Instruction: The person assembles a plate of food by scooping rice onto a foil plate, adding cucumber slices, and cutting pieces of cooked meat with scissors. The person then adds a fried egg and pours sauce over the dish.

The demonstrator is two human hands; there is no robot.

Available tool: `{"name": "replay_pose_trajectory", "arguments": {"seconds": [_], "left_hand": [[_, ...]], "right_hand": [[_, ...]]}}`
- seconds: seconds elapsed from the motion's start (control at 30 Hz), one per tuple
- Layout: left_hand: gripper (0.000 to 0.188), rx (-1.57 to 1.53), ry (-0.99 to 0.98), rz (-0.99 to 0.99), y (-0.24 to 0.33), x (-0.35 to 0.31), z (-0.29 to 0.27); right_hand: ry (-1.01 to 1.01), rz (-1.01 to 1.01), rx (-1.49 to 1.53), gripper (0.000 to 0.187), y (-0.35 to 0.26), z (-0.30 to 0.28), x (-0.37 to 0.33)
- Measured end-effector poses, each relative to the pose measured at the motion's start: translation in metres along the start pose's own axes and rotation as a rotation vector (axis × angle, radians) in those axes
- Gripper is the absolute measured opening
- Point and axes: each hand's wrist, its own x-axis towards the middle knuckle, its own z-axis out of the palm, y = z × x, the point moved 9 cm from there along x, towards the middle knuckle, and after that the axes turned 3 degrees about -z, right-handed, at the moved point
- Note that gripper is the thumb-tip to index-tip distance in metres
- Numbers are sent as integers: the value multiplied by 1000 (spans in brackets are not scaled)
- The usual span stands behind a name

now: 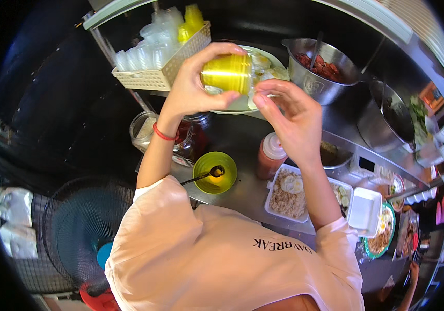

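My left hand (188, 80) wraps around a stack of yellow plastic cups (227, 73), held sideways above the shelf. Thumb and fingers of my right hand (297, 116) are pinched close to the right end of that stack. Whatever lies between those fingertips is pale and blurred, too unclear to name. Behind both hands is a large plate (235, 108) with what look like fried eggs (274, 73). Below, on the metal counter, sits a green bowl (228, 182) with a dark spoon (201, 178) resting in it.
A cream basket (180, 65) of plastic cups stands at the far left, near a pot (312, 85) of red food. Jars (144, 129), a sauce bottle (272, 155) and a foam box of rice (286, 202) fill the counter. A fan (84, 228) stands left; another person's arm (411, 285) shows lower right.
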Motion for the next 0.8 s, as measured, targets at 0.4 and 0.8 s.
{"name": "replay_pose_trajectory", "arguments": {"seconds": [0.4, 0.8], "left_hand": [[51, 113, -257, 173, 18, -9, -17], [47, 152, -300, 139, 15, -11, -24]], "right_hand": [[154, 113, 67, 12, 19, 43, -24], [313, 101, 42, 12, 23, 41, -41]]}}
